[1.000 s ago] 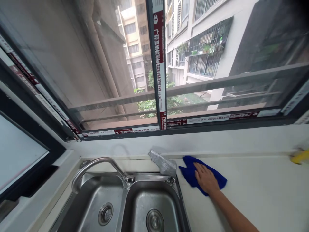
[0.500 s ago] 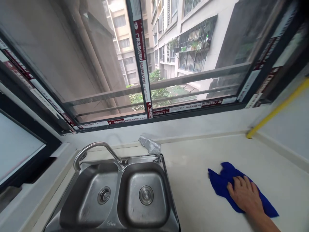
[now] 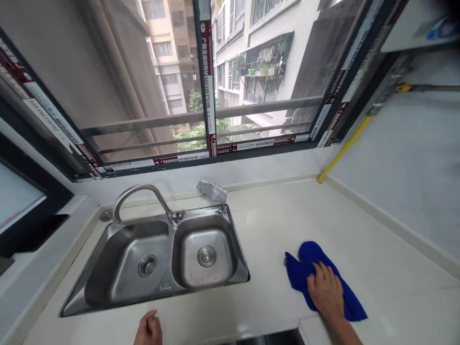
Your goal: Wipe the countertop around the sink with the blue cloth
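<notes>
One blue cloth [image 3: 323, 278] lies on the table [image 3: 273, 225], right of the sink [image 3: 161, 292] with two basins. The right hand [image 3: 326, 292] presses flat on it, grip apart. The left hand [image 3: 149, 329] rests at the table's front edge, its grip seemingly curled, half out of view.

Two hands show: the right hand [image 3: 326, 293] on the one blue cloth [image 3: 305, 268] at the near right of the table [image 3: 273, 225], the left hand [image 3: 149, 329] at the near edge. One steel sink [image 3: 108, 292] holds two basins, each with one drain. One faucet [image 3: 138, 194] stands at its far rim, one silvery wrapped bundle [image 3: 212, 190] beyond.
</notes>
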The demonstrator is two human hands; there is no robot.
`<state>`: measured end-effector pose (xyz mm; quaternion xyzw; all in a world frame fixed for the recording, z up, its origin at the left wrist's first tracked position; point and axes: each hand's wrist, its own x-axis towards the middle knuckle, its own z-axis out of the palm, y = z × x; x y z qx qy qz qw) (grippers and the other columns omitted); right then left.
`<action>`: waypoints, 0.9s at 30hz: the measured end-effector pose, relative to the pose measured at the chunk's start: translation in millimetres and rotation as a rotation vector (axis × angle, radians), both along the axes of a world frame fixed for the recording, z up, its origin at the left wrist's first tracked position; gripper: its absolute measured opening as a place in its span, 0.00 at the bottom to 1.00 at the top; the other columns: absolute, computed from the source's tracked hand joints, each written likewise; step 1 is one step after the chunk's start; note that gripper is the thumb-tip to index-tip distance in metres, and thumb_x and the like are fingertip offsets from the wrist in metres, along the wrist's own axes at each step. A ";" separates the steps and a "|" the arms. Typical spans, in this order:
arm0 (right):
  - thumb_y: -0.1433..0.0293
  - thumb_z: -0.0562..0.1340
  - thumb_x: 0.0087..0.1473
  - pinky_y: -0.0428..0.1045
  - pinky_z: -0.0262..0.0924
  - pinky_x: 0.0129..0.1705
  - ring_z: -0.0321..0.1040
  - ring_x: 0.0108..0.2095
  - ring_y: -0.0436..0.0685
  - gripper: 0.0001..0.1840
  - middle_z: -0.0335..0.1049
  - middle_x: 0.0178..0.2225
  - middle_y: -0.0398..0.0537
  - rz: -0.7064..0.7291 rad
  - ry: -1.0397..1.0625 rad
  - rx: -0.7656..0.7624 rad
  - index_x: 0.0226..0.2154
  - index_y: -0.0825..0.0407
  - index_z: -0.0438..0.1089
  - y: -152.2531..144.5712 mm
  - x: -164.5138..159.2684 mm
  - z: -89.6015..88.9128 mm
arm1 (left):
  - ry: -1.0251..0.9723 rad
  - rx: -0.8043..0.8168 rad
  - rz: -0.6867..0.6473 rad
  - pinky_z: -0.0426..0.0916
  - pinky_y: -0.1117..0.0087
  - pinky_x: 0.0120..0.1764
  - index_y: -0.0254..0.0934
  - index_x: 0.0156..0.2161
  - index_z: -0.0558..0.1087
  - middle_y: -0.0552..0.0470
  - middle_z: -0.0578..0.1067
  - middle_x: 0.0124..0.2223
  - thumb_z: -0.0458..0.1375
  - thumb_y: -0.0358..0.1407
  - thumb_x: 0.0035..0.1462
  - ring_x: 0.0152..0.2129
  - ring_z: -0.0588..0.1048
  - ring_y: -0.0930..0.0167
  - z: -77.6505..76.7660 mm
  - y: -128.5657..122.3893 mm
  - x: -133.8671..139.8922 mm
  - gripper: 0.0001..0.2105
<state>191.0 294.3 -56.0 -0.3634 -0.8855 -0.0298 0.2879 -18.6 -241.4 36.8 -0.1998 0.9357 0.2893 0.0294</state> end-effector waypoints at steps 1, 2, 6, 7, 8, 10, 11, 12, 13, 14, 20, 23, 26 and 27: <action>0.65 0.48 0.58 0.70 0.54 0.60 0.54 0.63 0.74 0.30 0.61 0.60 0.67 -0.012 0.004 -0.001 0.61 0.59 0.59 -11.0 -0.4 2.1 | 0.007 -0.016 -0.014 0.62 0.69 0.25 0.47 0.45 0.75 0.54 0.78 0.31 0.48 0.45 0.61 0.21 0.73 0.66 0.4 2.3 2.9 0.16; 0.66 0.48 0.59 0.70 0.54 0.60 0.54 0.63 0.75 0.31 0.61 0.60 0.67 -0.026 0.005 -0.004 0.62 0.58 0.58 -21.3 -1.7 4.4 | 0.017 -0.028 -0.027 0.61 0.69 0.25 0.47 0.46 0.76 0.53 0.78 0.31 0.47 0.45 0.62 0.21 0.72 0.67 -0.1 3.9 5.1 0.17; 0.65 0.47 0.59 0.72 0.53 0.59 0.53 0.63 0.77 0.30 0.60 0.60 0.66 -0.051 0.000 -0.066 0.62 0.55 0.61 -59.7 -12.7 13.6 | 0.092 -0.036 -0.080 0.59 0.70 0.26 0.44 0.46 0.77 0.52 0.79 0.33 0.46 0.43 0.63 0.23 0.72 0.69 -10.4 3.6 8.7 0.18; 0.64 0.47 0.60 0.73 0.53 0.59 0.52 0.63 0.78 0.30 0.60 0.61 0.65 -0.035 0.000 -0.089 0.62 0.54 0.62 -69.5 -16.1 15.3 | 0.112 -0.041 -0.089 0.59 0.71 0.26 0.43 0.47 0.77 0.52 0.79 0.33 0.47 0.43 0.63 0.23 0.72 0.69 -14.2 2.7 9.1 0.18; 0.64 0.47 0.60 0.74 0.52 0.59 0.50 0.64 0.78 0.30 0.59 0.61 0.65 -0.011 0.002 -0.112 0.61 0.54 0.63 -79.6 -19.4 16.6 | 0.135 -0.052 -0.100 0.58 0.71 0.25 0.43 0.47 0.77 0.52 0.79 0.33 0.47 0.43 0.63 0.23 0.72 0.69 -18.0 1.9 9.6 0.18; 0.63 0.47 0.61 0.77 0.50 0.59 0.48 0.65 0.78 0.30 0.57 0.62 0.65 0.039 0.018 -0.149 0.61 0.53 0.62 -101.3 -26.4 17.9 | 0.190 -0.086 -0.121 0.56 0.71 0.25 0.43 0.47 0.78 0.51 0.80 0.33 0.47 0.42 0.63 0.23 0.71 0.70 -25.3 0.6 10.9 0.18; 0.62 0.47 0.61 0.78 0.49 0.59 0.47 0.65 0.78 0.29 0.57 0.62 0.65 0.062 0.029 -0.162 0.61 0.53 0.62 -113.0 -30.0 18.1 | 0.217 -0.102 -0.134 0.55 0.71 0.25 0.43 0.47 0.78 0.51 0.80 0.34 0.47 0.42 0.63 0.23 0.71 0.70 -28.5 0.2 11.6 0.18; 0.62 0.47 0.62 0.78 0.48 0.59 0.47 0.65 0.78 0.29 0.57 0.62 0.65 0.084 0.041 -0.171 0.62 0.53 0.61 -125.2 -33.8 18.3 | 0.242 -0.116 -0.149 0.54 0.71 0.25 0.42 0.47 0.78 0.51 0.80 0.34 0.47 0.42 0.64 0.23 0.72 0.70 -31.5 -0.2 12.3 0.18; 0.61 0.47 0.63 0.79 0.48 0.59 0.46 0.65 0.78 0.29 0.56 0.62 0.65 0.110 0.052 -0.177 0.62 0.53 0.61 -138.0 -37.8 18.4 | 0.258 -0.127 -0.160 0.54 0.71 0.25 0.42 0.47 0.78 0.51 0.81 0.34 0.47 0.42 0.64 0.24 0.72 0.69 -34.4 -0.6 12.9 0.18; 0.60 0.47 0.64 0.79 0.48 0.59 0.45 0.66 0.78 0.28 0.55 0.63 0.65 0.142 0.061 -0.181 0.62 0.52 0.60 -151.1 -42.0 18.8 | 0.266 -0.135 -0.172 0.54 0.71 0.25 0.42 0.46 0.79 0.50 0.81 0.34 0.47 0.42 0.64 0.25 0.73 0.69 -37.1 -1.1 13.3 0.18; 0.57 0.55 0.63 0.82 0.42 0.60 0.37 0.68 0.80 0.30 0.47 0.67 0.63 0.356 0.113 -0.235 0.63 0.52 0.56 -230.4 -70.6 27.7 | 0.280 -0.151 -0.226 0.55 0.71 0.27 0.41 0.47 0.78 0.50 0.81 0.35 0.48 0.40 0.64 0.27 0.74 0.69 -46.8 -5.1 14.8 0.17; 0.59 0.56 0.62 0.83 0.39 0.61 0.34 0.68 0.81 0.31 0.44 0.68 0.63 0.433 0.078 -0.283 0.63 0.54 0.56 -266.4 -84.6 34.0 | 0.266 -0.149 -0.241 0.55 0.71 0.27 0.41 0.47 0.78 0.50 0.81 0.36 0.50 0.39 0.64 0.27 0.74 0.70 -43.8 -5.0 16.1 0.16; 0.61 0.59 0.60 0.82 0.39 0.61 0.33 0.68 0.82 0.32 0.42 0.69 0.63 0.551 -0.020 -0.319 0.63 0.53 0.56 -300.1 -96.4 39.3 | 0.268 -0.168 -0.222 0.54 0.71 0.27 0.42 0.47 0.78 0.50 0.80 0.35 0.49 0.39 0.64 0.27 0.73 0.69 -39.8 -3.0 16.4 0.16; 0.61 0.60 0.59 0.82 0.39 0.62 0.33 0.68 0.82 0.32 0.40 0.70 0.62 0.597 -0.048 -0.331 0.63 0.53 0.57 -310.3 -99.8 40.8 | 0.268 -0.174 -0.214 0.54 0.71 0.27 0.42 0.47 0.78 0.50 0.80 0.35 0.49 0.40 0.64 0.26 0.72 0.69 -39.3 -2.4 16.1 0.17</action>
